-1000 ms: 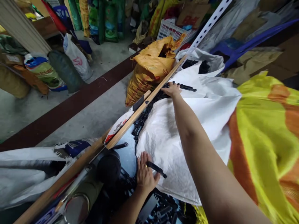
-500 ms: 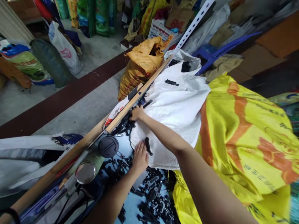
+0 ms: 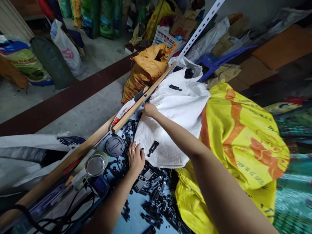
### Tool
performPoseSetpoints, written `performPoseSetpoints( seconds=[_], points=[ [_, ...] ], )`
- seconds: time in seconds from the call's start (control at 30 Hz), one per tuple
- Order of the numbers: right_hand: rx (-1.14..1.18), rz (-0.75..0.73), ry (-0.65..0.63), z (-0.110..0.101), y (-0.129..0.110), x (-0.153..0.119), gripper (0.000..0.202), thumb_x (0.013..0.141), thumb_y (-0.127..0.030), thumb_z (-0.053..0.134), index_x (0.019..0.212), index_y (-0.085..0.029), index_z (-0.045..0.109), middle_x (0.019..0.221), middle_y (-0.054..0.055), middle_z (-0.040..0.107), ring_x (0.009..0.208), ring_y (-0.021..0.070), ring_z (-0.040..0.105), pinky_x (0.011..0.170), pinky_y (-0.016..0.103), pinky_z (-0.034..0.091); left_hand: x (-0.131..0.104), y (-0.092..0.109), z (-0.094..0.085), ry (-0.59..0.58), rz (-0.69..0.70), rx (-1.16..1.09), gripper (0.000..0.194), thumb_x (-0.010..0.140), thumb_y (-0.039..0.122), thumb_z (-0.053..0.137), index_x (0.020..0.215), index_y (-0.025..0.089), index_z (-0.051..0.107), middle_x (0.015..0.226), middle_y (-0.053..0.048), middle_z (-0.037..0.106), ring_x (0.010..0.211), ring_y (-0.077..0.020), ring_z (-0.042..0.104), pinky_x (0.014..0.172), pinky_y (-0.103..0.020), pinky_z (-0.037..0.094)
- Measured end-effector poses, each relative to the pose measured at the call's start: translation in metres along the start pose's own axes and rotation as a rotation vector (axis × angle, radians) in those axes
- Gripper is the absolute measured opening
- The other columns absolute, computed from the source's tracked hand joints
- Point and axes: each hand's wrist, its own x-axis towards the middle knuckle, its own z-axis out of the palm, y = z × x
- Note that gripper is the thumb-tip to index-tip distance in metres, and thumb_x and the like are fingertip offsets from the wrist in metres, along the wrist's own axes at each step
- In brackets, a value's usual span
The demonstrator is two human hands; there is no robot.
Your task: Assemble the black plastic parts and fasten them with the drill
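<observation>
My right hand [image 3: 149, 110] is at the left edge of a white woven sack [image 3: 170, 117], beside the wooden rail. Its fingers are curled; what they grip, if anything, is hidden. At the sack's near left corner lies my left hand [image 3: 136, 158], palm down with fingers apart, a ring on one finger. It rests by small black plastic parts [image 3: 156, 214] scattered over a light blue tabletop [image 3: 135, 208]. One black part [image 3: 153, 148] lies on the sack close to my left hand, another black part [image 3: 175, 87] farther up.
Wooden rails [image 3: 143, 99] border the table on the left. A round black lid [image 3: 114, 146] and a tin [image 3: 96, 164] stand beside my left hand. A yellow sack [image 3: 243, 139] fills the right, and an orange sack [image 3: 143, 71] stands beyond the rail. Black cables [image 3: 65, 222] lie lower left.
My left hand has slid left off the sack toward its corner. My right hand has moved slightly up and right, and its fingers have curled. The near black part on the sack has turned.
</observation>
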Motion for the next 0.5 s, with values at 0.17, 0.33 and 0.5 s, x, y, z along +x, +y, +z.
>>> performPoseSetpoints(
  seconds=[0.17, 0.33, 0.5],
  points=[
    [-0.128, 0.129, 0.069, 0.011, 0.020, 0.057, 0.036, 0.083, -0.019, 0.048, 0.113, -0.004, 0.059, 0.115, 0.023, 0.059, 0.120, 0.0356, 0.041, 0.103, 0.060, 0.014, 0.045, -0.013, 0.033, -0.115, -0.020, 0.141, 0.050, 0.090, 0.038, 0.038, 0.131, 0.009, 0.043, 0.130, -0.021, 0.046, 0.125, -0.0344, 0.038, 0.103, -0.052, 0.031],
    [-0.257, 0.198, 0.078, 0.032, 0.031, 0.081, 0.037, 0.084, -0.014, 0.039, 0.111, -0.009, 0.063, 0.110, 0.017, 0.064, 0.123, 0.0327, 0.039, 0.103, 0.064, -0.002, 0.079, -0.010, 0.052, -0.155, -0.155, 0.197, 0.046, 0.089, 0.042, 0.040, 0.110, 0.004, 0.055, 0.096, -0.022, 0.061, 0.097, -0.0343, 0.056, 0.085, -0.050, 0.042],
    [-0.360, 0.088, -0.046, 0.020, 0.028, 0.079, 0.036, 0.082, -0.022, 0.050, 0.111, -0.007, 0.062, 0.113, 0.020, 0.061, 0.117, 0.0337, 0.046, 0.104, 0.058, 0.015, 0.091, 0.037, 0.049, -0.201, -0.080, 0.102, 0.024, 0.087, 0.019, 0.040, 0.102, 0.008, 0.056, 0.092, -0.018, 0.063, 0.088, -0.0261, 0.059, 0.077, -0.038, 0.046]
  ],
)
